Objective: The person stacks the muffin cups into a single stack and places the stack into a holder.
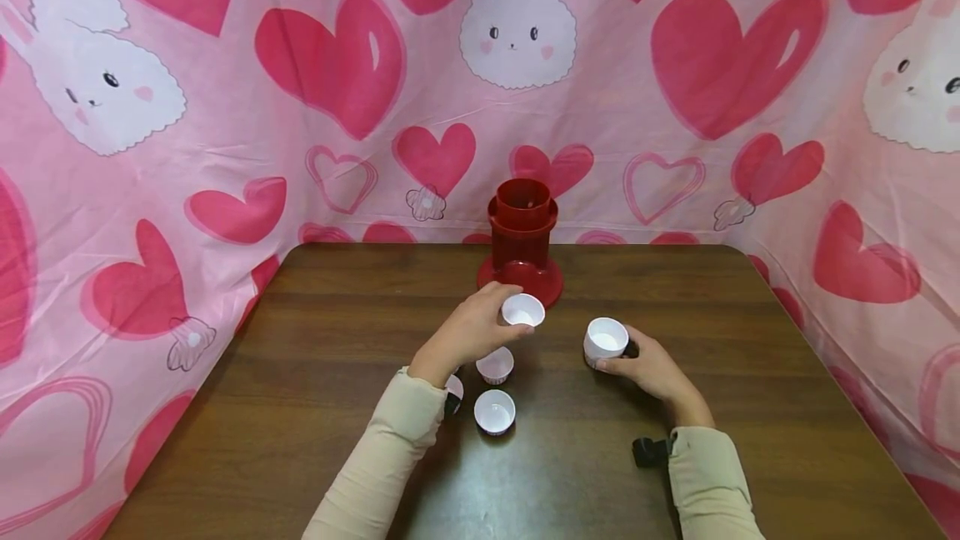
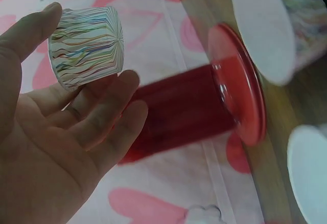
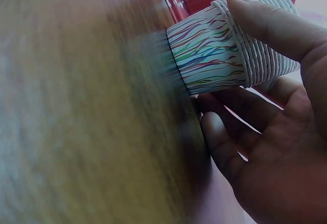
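Observation:
My left hand [image 1: 468, 327] pinches a single white paper baking cup [image 1: 522, 310] between thumb and fingers, raised in front of the red stand. Coloured wavy stripes cover the outside of this baking cup [image 2: 89, 47] in the left wrist view. On the right, my right hand [image 1: 654, 367] grips a stack of paper baking cups [image 1: 606, 338] whose bottom is at the tabletop. In the right wrist view, several nested rims show along the stack [image 3: 207, 55], with the thumb across them. Below my left hand stand two loose cups [image 1: 494, 412]; another cup [image 1: 453, 387] is partly hidden by the left sleeve.
A red stand [image 1: 521, 248] with a tube-like top and round base is at the table's back edge. The brown wooden table [image 1: 337, 340] meets a pink heart-and-rabbit cloth [image 1: 442, 90] at the back and sides. A black wrist device [image 1: 649, 452] sits by the right sleeve.

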